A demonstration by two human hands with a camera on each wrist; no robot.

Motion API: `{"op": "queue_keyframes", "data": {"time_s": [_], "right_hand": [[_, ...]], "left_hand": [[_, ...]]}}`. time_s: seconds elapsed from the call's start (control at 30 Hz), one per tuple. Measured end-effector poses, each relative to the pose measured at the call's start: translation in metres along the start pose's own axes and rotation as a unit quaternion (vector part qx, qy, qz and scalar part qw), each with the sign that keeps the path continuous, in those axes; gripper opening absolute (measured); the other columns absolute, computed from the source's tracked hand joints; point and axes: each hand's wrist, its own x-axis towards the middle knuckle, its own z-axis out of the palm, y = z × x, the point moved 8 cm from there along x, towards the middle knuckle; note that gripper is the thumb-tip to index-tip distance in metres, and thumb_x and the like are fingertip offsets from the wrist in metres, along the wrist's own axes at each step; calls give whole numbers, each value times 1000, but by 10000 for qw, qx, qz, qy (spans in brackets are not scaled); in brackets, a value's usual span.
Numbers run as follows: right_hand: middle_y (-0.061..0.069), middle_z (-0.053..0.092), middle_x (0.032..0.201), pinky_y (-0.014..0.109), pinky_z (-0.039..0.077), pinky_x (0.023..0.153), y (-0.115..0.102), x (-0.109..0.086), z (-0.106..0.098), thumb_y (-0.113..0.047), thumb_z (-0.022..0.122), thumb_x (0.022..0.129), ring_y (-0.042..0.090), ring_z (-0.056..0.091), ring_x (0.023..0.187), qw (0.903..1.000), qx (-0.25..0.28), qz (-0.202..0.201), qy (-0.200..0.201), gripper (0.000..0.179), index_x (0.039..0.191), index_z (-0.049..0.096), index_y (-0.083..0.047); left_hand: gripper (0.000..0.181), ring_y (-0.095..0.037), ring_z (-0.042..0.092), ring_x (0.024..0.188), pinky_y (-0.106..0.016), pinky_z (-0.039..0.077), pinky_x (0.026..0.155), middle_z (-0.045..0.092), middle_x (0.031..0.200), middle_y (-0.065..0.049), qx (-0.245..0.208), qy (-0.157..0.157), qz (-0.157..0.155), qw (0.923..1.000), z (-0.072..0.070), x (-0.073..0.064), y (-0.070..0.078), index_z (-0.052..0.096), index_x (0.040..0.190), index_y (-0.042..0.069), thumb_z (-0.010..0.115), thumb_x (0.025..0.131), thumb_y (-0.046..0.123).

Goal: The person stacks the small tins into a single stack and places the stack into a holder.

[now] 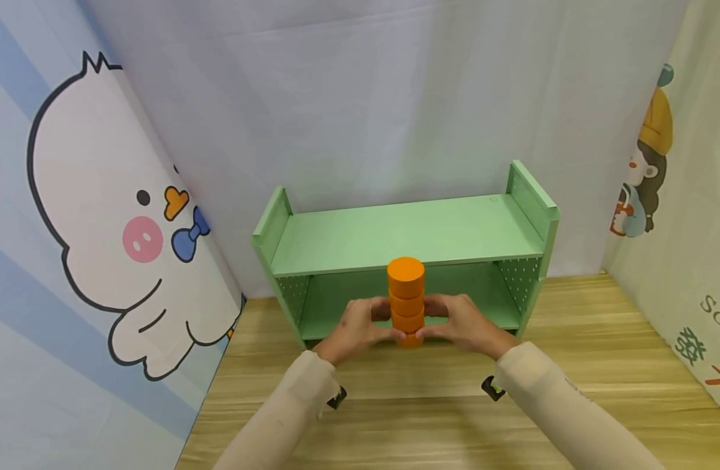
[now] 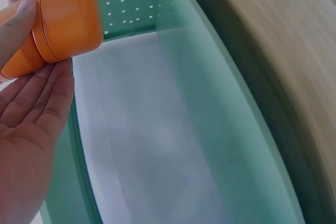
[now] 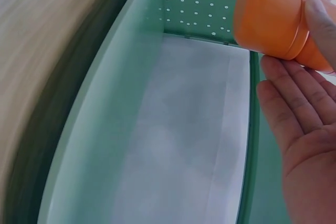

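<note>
An upright stack of orange round containers is held in front of the green shelf. On its left side, my left hand grips the lower part between thumb and fingers. From the right, my right hand holds it the same way, the two thumbs close together on the near side. In the left wrist view, smooth orange sides and a seam show on the containers, with the left fingers against them. The right wrist view shows the containers against the right fingers.
The shelf has an upper board, a lower board and perforated side panels. It stands on a wood-grain table. A pale curtain hangs behind, with cartoon-printed cloths at both sides.
</note>
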Motion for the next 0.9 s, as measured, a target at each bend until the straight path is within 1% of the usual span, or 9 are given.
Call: {"op": "queue_keyframes", "data": {"time_s": [0.13,0.2,0.33,0.47,0.57,0.67,0.9], "right_hand": [[14,67,126,46,54,96,-3,3,-4,-20,83,83,28,67,112,10000,-8,-65,49,57,132,61,1],[15,67,125,46,55,95,-5,5,-6,-20,82,83,28,67,111,9999,-58,-96,66,57,132,61,1],[14,68,125,48,55,94,-8,7,-10,-20,83,82,28,67,110,9999,-125,-74,78,57,131,61,1],[14,68,124,48,55,94,-12,10,-14,-20,83,82,29,67,110,9998,-151,-48,89,57,131,62,1],[15,68,124,48,55,94,-16,14,-18,-18,83,83,29,67,110,9998,-150,-59,74,56,131,61,1],[15,68,124,48,55,95,-21,18,-24,-16,82,83,29,67,111,9999,-131,-65,84,56,132,61,1],[15,68,123,47,55,95,-34,28,-37,-13,82,83,29,67,111,9998,-108,-164,93,57,134,60,1]], "left_hand": [[51,-18,67,110,-36,55,96,68,125,-7,-32,0,131,9999,-4,2,5,64,129,4,83,83,16],[52,-19,67,109,-36,55,96,68,124,-7,-5,8,142,9999,-6,4,6,64,129,4,83,82,16],[52,-19,68,108,-33,56,94,69,123,-8,86,38,162,9998,-10,6,10,64,129,3,84,82,15],[52,-18,68,107,-31,56,93,69,122,-8,159,47,259,9995,-14,9,15,65,128,3,84,81,15],[52,-19,68,107,-34,56,93,69,122,-8,201,39,316,9993,-19,11,19,64,128,3,84,82,14],[51,-20,68,107,-37,56,94,69,123,-8,204,41,306,9993,-25,14,24,64,129,3,83,82,14],[50,-17,68,107,-32,56,92,69,122,-7,256,29,336,9991,-37,22,34,63,131,5,81,85,15]]}}
